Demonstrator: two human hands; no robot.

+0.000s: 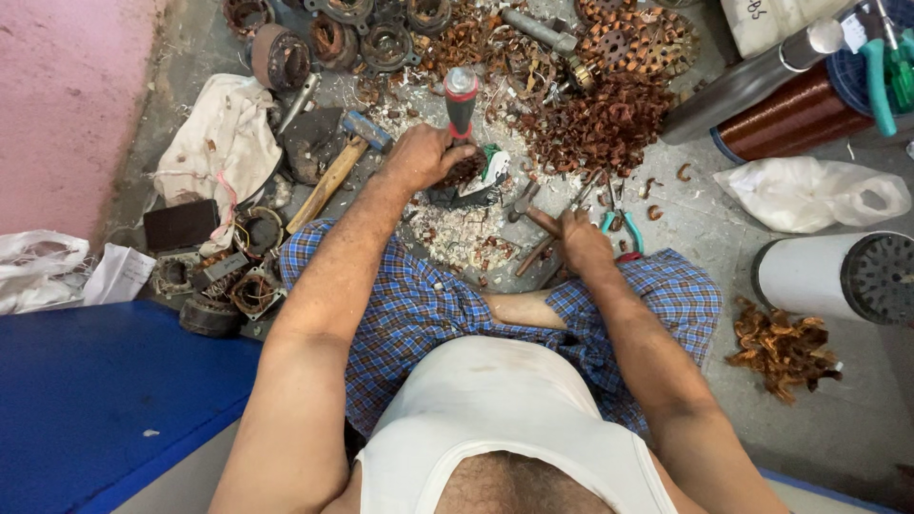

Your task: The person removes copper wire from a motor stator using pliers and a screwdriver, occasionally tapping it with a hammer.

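Your left hand [426, 155] is closed round a red-handled chisel [460, 98], upright on the stator [468, 171] on the floor; your right hand [583, 240] grips a wooden-handled hammer [538, 236] just beside a pile of copper windings [600, 124]

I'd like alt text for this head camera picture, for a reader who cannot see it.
Seen from above, a seated person's left hand grips a red-handled tool upright on a small motor part, while the right hand holds a wooden-handled hammer. Copper wire scraps and old motor parts litter the floor.
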